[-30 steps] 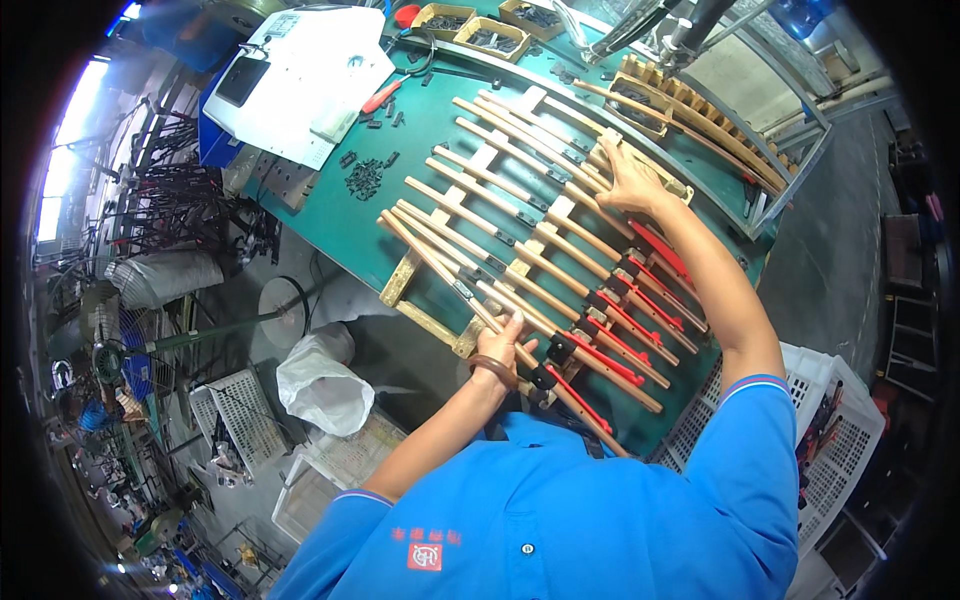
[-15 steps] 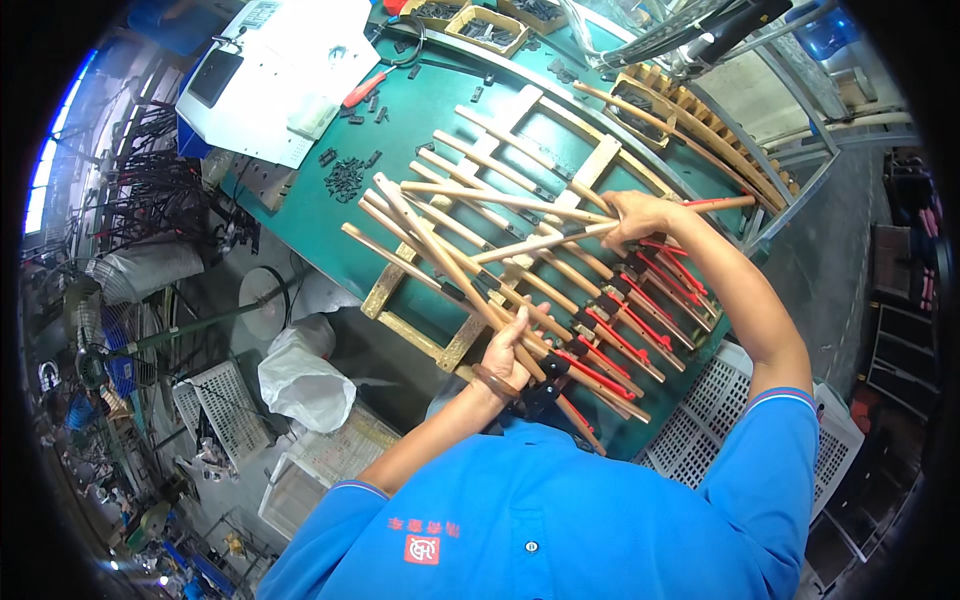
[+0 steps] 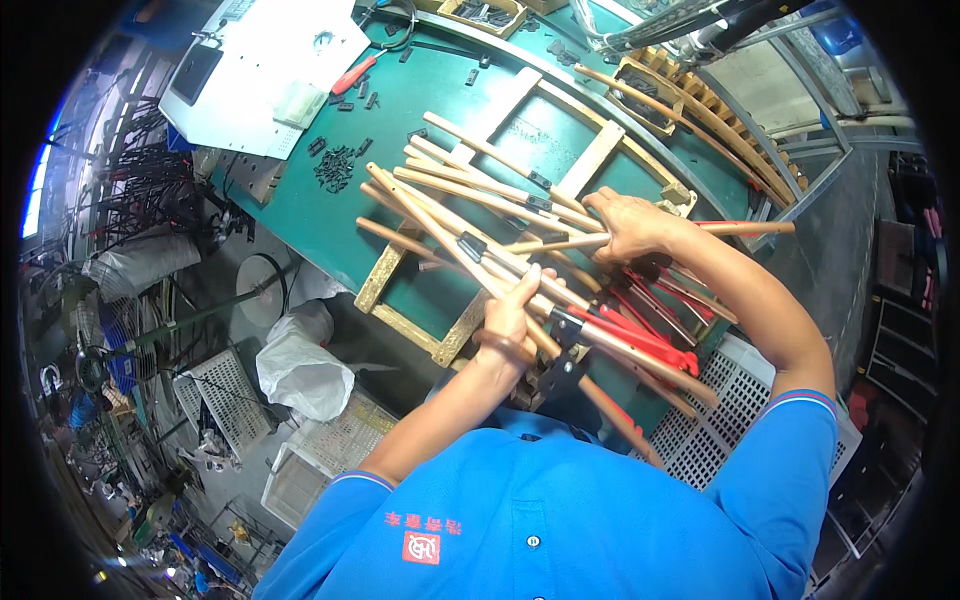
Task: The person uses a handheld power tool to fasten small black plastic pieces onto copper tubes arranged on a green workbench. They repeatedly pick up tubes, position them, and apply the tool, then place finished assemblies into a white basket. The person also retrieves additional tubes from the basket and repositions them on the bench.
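Several copper-coloured metal tubes (image 3: 490, 186) with black plastic joints and red strips cross each other in a loose bunch over the table. My left hand (image 3: 510, 312) is closed round tubes near the bunch's middle. Close below it, a black bracket (image 3: 562, 378) sits on one of them. My right hand (image 3: 628, 226) curls over other tubes at the bunch's right side, its fingertips partly hidden among them. Red strips (image 3: 640, 340) lie along the tubes' near right ends, which are blurred. Under the bunch is a gold-coloured rectangular frame (image 3: 400, 335) on the green tabletop (image 3: 330, 235).
Small black parts (image 3: 335, 170) lie piled on the table's left, near a red-handled screwdriver (image 3: 352, 76) and a white board (image 3: 265, 65). A slotted rack (image 3: 740, 135) runs along the far right edge. White crates (image 3: 690, 430) and a white sack (image 3: 305, 365) stand below.
Tubes that lay spread in a row across the frame are now drawn together and lifted. Their near ends have swung right. My left hand has moved slightly up and right.
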The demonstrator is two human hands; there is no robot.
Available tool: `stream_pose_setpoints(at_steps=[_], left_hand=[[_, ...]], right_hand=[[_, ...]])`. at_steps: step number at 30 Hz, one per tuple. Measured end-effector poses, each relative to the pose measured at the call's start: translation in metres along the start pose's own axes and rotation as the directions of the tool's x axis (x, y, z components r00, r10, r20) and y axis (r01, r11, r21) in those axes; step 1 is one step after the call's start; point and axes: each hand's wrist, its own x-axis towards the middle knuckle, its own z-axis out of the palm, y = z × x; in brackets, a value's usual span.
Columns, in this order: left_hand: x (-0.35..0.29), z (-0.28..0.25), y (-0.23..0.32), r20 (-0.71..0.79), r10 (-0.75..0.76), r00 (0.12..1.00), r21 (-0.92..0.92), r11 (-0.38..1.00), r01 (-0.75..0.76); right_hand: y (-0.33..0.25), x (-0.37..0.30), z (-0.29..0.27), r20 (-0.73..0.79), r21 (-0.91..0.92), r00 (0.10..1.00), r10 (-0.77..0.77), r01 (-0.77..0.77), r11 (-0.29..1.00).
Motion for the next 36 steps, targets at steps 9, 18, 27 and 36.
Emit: stream_pose_setpoints(at_steps=[9,18,27,36], left_hand=[[0.045,-0.068,-0.045,-0.052,0.064,0.997,0.036,0.997,-0.062],[0.038,-0.057,-0.032,0.453,0.121,0.883,-0.373,0.925,0.065],[0.042,-0.065,-0.025,0.485,-0.082,0.871,-0.124,0.979,0.161],[-0.005,-0.029,-0.014,0.582,-0.059,0.811,-0.064,0.991,0.119]], right_hand=[[0.010,0.017,0.016,0.361,0.738,0.927,-0.102,-0.217,0.639],[-0.057,-0.025,0.003,0.200,0.286,0.976,0.086,-0.142,0.947],[-0.023,0.014,0.034,0.580,0.638,0.814,-0.007,-0.449,0.625],[-0.117,-0.062,-0.023,0.013,0.447,0.980,0.197,-0.182,0.876]])
